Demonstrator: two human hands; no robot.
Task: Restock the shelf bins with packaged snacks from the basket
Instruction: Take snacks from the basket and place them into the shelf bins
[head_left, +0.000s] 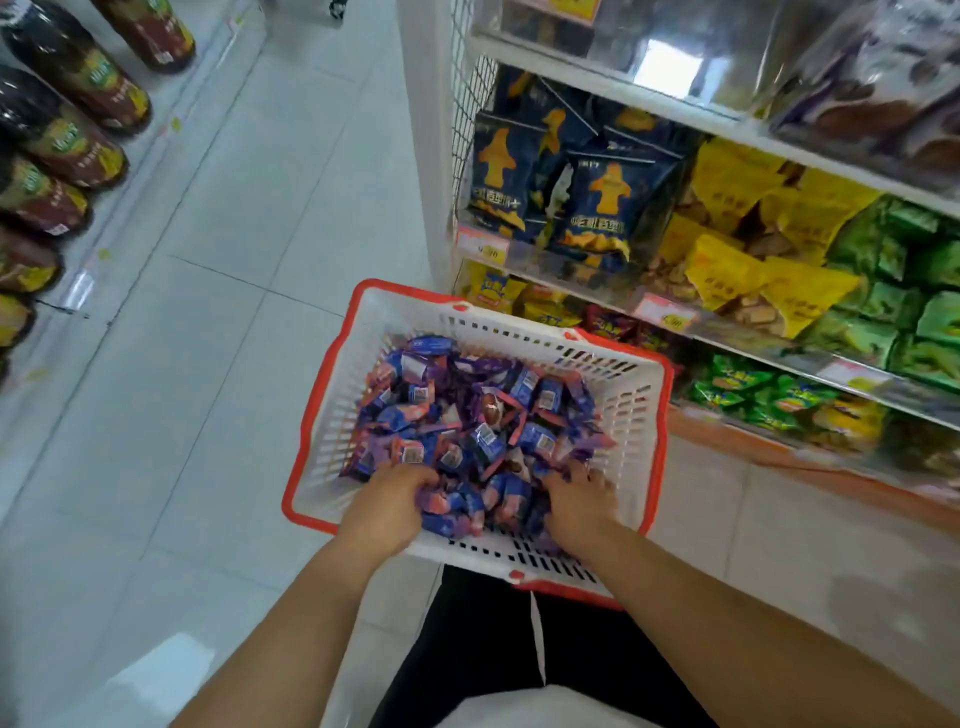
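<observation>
a person's left hand (387, 499) and right hand (576, 501) reach down into a white basket (628, 410) with a red rim, which sits on the pale tiled floor (249, 322) of a shop aisle, just in front of the person's dark trousers (478, 639). both hands are sunk among a heap of small blue and purple snack packets (467, 415) that fills the bottom of the basket; the fingers of each hand curl into the pile and close around packets at its near edge. to the right of the basket stands a white shelf unit (613, 78), its bins holding dark blue bags (592, 213) on one level, with yellow bags (743, 265) and green bags (898, 291) beside them, and more yellow, red and green packs on the level below. price tags (667, 314) hang on the bin fronts. along the left edge of the aisle, dark bottles (67, 135) with yellow-green labels stand in a row on a low shelf.
</observation>
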